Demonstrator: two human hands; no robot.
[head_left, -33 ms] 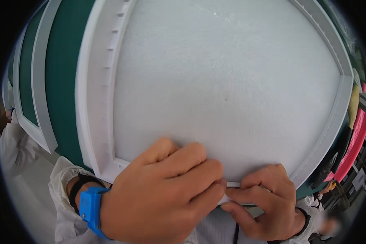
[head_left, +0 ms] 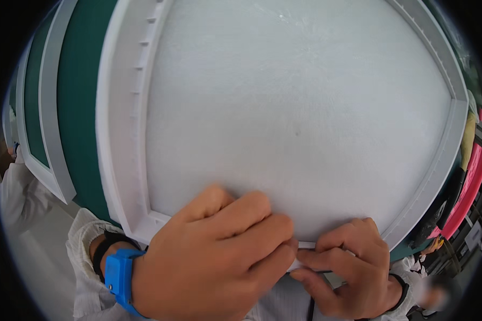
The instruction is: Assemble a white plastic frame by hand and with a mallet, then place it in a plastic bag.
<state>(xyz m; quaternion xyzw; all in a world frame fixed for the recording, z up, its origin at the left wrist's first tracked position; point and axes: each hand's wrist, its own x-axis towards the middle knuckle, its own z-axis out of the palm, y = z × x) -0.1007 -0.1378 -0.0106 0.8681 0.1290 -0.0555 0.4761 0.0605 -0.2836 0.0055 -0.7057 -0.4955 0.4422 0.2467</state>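
Green tabletop [head_left: 83, 112] carries white frame [head_left: 122, 123], pale panel [head_left: 305, 134] inside; near edge faces the wearer, presumably for easy reach. Left hand [head_left: 219, 262] curls over that edge; fingertips hidden, cannot tell if pinching. Right hand [head_left: 356, 265], just beside, pinches the edge between thumb and 1 finger, probably steadying it.

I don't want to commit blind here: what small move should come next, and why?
I'd probably ease the left hand slightly left along the frame's near edge, leaving the right hand in place. The two hands sit close together there, and the left one hides its own fingertips and part of that edge, so their contact can't be checked.
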